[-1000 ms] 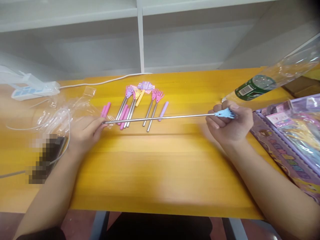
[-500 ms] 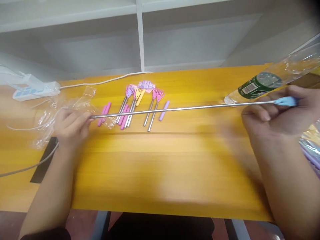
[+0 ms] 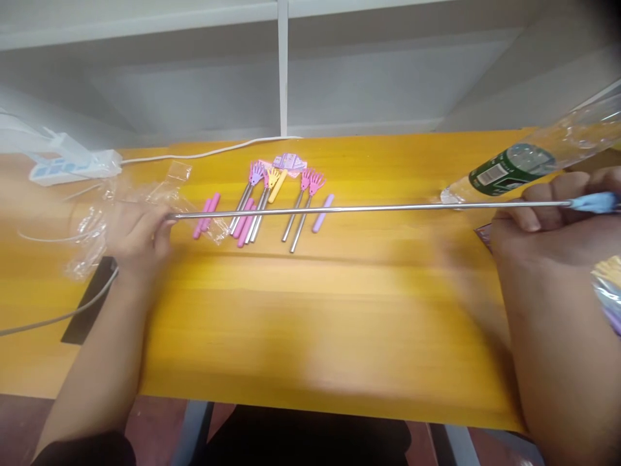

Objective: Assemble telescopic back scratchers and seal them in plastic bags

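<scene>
A back scratcher [image 3: 369, 208] with a long, thin metal rod stretches level across the view, above the table. My left hand [image 3: 138, 236] pinches the rod's left end. At the other end, my right hand [image 3: 553, 226] is closed around it near the light blue head [image 3: 594, 202], which is partly hidden by the fingers. Beyond the rod lie several shorter scratchers with hand-shaped heads: a purple head [image 3: 256, 173], a yellow head [image 3: 272, 177] and pink heads [image 3: 315, 182]. Loose coloured handle tubes lie among them, including a lilac tube [image 3: 323, 213] and pink tubes [image 3: 207, 215].
A clear plastic bottle [image 3: 512, 169] with a green label stands tilted in view behind my right hand. Crumpled clear wrappers [image 3: 92, 239] and a white power strip [image 3: 75, 167] are at the left. A packaged scratcher [image 3: 609, 285] shows at the right edge.
My right hand has moved right with the blue head, and the rod between my hands spans longer. My left hand stays at the rod's left end. The view has shifted slightly.
</scene>
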Available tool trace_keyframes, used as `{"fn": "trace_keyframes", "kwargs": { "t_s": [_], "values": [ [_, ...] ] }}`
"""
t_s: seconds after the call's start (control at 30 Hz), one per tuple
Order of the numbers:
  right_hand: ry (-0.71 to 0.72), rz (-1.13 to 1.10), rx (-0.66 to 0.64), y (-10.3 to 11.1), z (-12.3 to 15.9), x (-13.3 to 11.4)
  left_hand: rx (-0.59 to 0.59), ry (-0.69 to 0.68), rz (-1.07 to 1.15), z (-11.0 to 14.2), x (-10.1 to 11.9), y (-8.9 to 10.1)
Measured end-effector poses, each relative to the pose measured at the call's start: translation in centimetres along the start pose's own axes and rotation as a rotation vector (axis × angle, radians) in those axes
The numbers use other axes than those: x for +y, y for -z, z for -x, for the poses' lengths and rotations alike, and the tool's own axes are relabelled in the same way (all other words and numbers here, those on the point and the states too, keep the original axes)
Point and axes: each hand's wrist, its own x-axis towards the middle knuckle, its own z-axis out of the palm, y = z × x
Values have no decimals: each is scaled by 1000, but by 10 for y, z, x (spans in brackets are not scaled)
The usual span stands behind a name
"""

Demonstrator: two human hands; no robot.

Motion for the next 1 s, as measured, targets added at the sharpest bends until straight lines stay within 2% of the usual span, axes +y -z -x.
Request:
{"fn": "trace_keyframes", "kwargs": {
  "t_s": [0.07, 0.13, 0.27, 0.37, 0.67, 1.0],
  "values": [
    [85, 90, -186, 4, 3, 8, -39, 48, 20, 5, 0, -4],
    [180, 152, -245, 7, 5, 15, -89, 74, 22, 8, 1, -6],
    [295, 246, -142, 9, 3, 20, -97, 105, -13, 11, 2, -8],
    [321, 296, -94, 11, 0, 21, -85, 83, 23, 12, 4, -10],
    [246, 325, -76, 7, 4, 27, -80, 56, 11, 12, 5, -10],
    [239, 340, -34, 7, 5, 27, -129, 115, 46, 15, 4, -9]
  ]
}}
